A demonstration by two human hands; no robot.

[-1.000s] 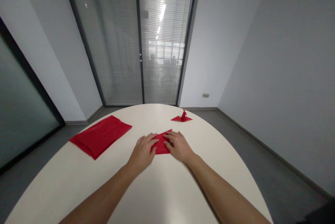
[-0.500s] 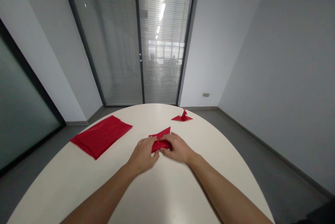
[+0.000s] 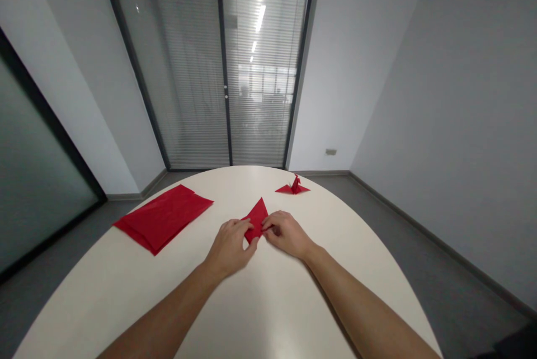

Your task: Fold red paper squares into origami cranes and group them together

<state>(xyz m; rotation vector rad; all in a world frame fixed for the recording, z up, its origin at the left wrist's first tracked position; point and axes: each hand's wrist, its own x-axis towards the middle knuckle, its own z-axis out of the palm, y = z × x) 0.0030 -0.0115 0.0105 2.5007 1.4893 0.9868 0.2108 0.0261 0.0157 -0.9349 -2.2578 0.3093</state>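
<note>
Red folded paper [image 3: 257, 215] sits between the two hands just above or on the desk [image 3: 268, 306], one pointed corner standing out beyond the fingertips toward the far edge and another narrowing toward the near side. The left hand [image 3: 231, 244] holds its left part, fingers bent over the top and thumb reaching to the near corner, with a small gap showing between thumb and forefinger. The right hand [image 3: 287, 232] has its fingers curled and drawn narrow, the tips and thumb close together on the paper's right edge, gripping it there; the underside of that hold is hidden. Beyond the right hand, near the far rim of the desk, stands a red paper crane [image 3: 295, 188], wings spread sideways, well apart from the fingers. To the left of the left hand lie larger red sheets [image 3: 163, 219], overlapping and flat, their plain surfaces facing up. On the wall past the desk, right of the blinds [image 3: 188, 79], a small plate [image 3: 331, 152] is too blurred to read.
</note>
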